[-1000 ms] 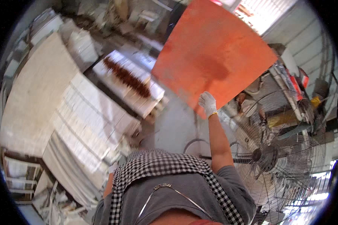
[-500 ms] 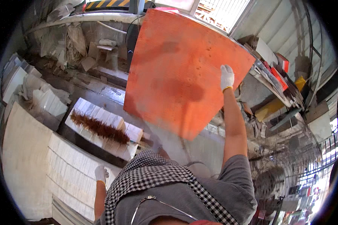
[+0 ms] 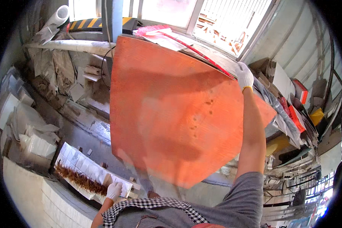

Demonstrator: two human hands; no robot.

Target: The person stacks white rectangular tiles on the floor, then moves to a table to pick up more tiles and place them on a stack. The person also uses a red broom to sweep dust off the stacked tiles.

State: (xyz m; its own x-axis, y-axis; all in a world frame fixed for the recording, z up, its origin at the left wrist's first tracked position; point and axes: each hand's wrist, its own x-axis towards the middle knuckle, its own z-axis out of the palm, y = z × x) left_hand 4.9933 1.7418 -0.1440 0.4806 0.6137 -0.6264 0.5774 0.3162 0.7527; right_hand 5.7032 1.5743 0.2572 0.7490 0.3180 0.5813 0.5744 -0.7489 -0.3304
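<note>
A large orange board (image 3: 171, 114) leans in front of me. My right hand (image 3: 244, 75), in a white glove, is at the board's upper right edge, its fingers together and bent over it. The lower end of a red stick (image 3: 207, 57) comes up beside this hand; whether the hand touches it is hard to tell. My left hand (image 3: 114, 190), also gloved, is closed at the near end of a brush (image 3: 79, 178) with long brown bristles. The brush lies along a row of white blocks (image 3: 83, 159), and its handle is mostly hidden by the fingers.
Behind the board's top edge lie pale sheets and a pink, frayed thing (image 3: 154, 30). Stacked boards and boxes (image 3: 281, 79) stand at the right under the wall. Wrapped white pieces (image 3: 40, 140) are piled at left. A blue post (image 3: 117, 19) rises by the window.
My right hand has gone from the board's face up to its edge. My left hand has moved from beside my apron to the brush and closed there. The view has shifted.
</note>
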